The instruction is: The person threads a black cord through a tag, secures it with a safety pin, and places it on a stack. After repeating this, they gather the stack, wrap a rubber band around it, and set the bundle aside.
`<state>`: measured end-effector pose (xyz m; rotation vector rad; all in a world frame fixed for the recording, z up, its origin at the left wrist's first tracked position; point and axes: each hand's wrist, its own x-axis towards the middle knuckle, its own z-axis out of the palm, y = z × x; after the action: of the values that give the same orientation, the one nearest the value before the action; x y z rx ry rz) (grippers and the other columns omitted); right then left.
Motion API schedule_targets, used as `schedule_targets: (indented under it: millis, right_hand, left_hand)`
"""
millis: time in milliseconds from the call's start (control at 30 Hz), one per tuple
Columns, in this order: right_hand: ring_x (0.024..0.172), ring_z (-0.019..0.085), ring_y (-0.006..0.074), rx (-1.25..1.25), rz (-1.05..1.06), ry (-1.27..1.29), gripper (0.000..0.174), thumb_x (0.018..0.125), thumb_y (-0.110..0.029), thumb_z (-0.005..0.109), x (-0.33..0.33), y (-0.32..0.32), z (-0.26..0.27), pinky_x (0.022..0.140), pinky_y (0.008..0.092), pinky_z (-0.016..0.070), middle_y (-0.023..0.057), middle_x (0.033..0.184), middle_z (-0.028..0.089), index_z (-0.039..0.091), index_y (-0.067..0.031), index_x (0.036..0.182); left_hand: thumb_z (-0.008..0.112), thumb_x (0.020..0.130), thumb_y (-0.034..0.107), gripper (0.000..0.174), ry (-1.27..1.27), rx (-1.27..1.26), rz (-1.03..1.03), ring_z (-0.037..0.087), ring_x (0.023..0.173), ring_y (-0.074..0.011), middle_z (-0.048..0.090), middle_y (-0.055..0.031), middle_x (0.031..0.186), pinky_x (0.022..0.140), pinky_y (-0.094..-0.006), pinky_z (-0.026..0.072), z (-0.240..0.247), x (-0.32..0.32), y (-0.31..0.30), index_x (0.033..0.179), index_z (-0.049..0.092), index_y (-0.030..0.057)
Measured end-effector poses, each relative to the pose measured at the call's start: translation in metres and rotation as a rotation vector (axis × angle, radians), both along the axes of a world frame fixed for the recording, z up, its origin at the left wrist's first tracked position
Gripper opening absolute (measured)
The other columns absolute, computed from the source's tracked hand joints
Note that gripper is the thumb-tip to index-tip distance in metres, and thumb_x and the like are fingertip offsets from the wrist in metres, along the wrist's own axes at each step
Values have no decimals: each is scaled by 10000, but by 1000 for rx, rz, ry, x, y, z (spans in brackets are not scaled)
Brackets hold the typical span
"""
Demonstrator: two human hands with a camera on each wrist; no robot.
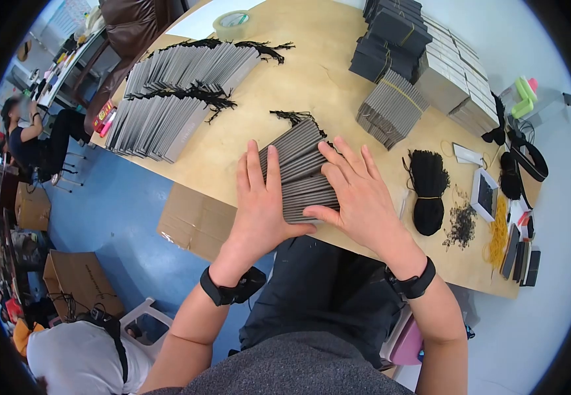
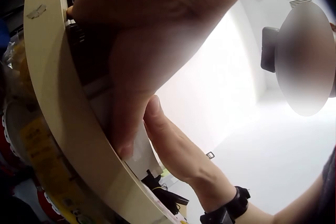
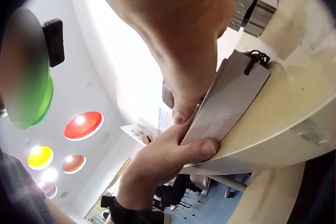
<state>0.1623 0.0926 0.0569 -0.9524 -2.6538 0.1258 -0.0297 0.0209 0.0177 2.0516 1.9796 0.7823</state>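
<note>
On the near edge of the wooden table stands a fanned stack of grey hang tags [image 1: 305, 197], black strings trailing from its far end. My left hand [image 1: 259, 201] lies along the left side of the stack with straight fingers, its thumb across the near end. From the right, my right hand [image 1: 363, 201] rests on the stack with fingers spread over its top and its thumb pointing left. The right wrist view shows the broad printed face of an outer hang tag [image 3: 236, 95], with the left thumb at its lower edge.
Two rows of grey tags [image 1: 157, 125] with black strings stand at the left. Banded tags [image 1: 391, 108], dark bundles and pale stacks fill the back right. Right of my hands lie a black string bundle [image 1: 428, 191], a small white box [image 1: 484, 194] and yellow rubber bands [image 1: 497, 240].
</note>
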Motion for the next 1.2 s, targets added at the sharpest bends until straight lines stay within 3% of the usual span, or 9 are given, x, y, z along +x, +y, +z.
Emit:
schedule_targets:
  millis: [300,367,400,467,567,1033,1200]
  right_hand:
    - [1424,401,300,-19,-9,18,679,820,-570,703,0,-1,0,1208,529,262,133,1428,521,606,-1,1178]
    - [1255,506,312,-13,0,103,714,820,-558,711,-2,3,0,1135,485,369,155,1280,565,584,7,1239]
    - [1255,506,312,-11,3,103,714,820,-558,711,-5,5,2,1135,485,369,155,1280,565,584,7,1239]
    - [1077,525,304,-74,-22,123,782,820,-547,721,-16,12,7,1016,423,445,156,1134,567,551,22,1328]
    - [1000,506,302,18,3,91,841,822,-548,723,-23,22,-1,941,392,457,149,1072,557,522,38,1392]
    - [1023,492,299,23,15,66,836,831,-558,715,-20,23,-5,956,387,454,148,1059,548,546,58,1370]
    - [1024,490,303,15,18,65,818,818,-563,718,-18,21,-2,962,397,449,149,1069,538,567,60,1326]
  left_hand:
    - [980,474,432,1436,-15,-14,5,188,1416,-545,77,-333,1592,1155,-611,274,1,0,0,1555,173,-61]
    - [978,473,429,1435,-14,-20,3,187,1422,-554,82,-351,1587,1162,-607,268,3,0,0,1552,176,-71]
    - [977,472,426,1433,-14,-28,-2,185,1428,-564,87,-369,1582,1169,-604,263,4,1,0,1549,180,-81]
    - [980,470,430,1433,-10,-20,2,188,1423,-552,80,-352,1588,1161,-606,271,2,1,-1,1548,183,-78]
    - [981,467,437,1433,-13,-17,2,190,1418,-541,71,-336,1594,1153,-607,280,2,1,-1,1543,189,-81]
    - [979,459,455,1452,-35,-7,8,192,1419,-548,89,-347,1589,1162,-605,262,2,1,0,1541,180,-93]
    - [986,450,395,1443,-26,-33,23,197,1430,-548,92,-363,1584,1175,-592,262,4,1,1,1543,178,-90]
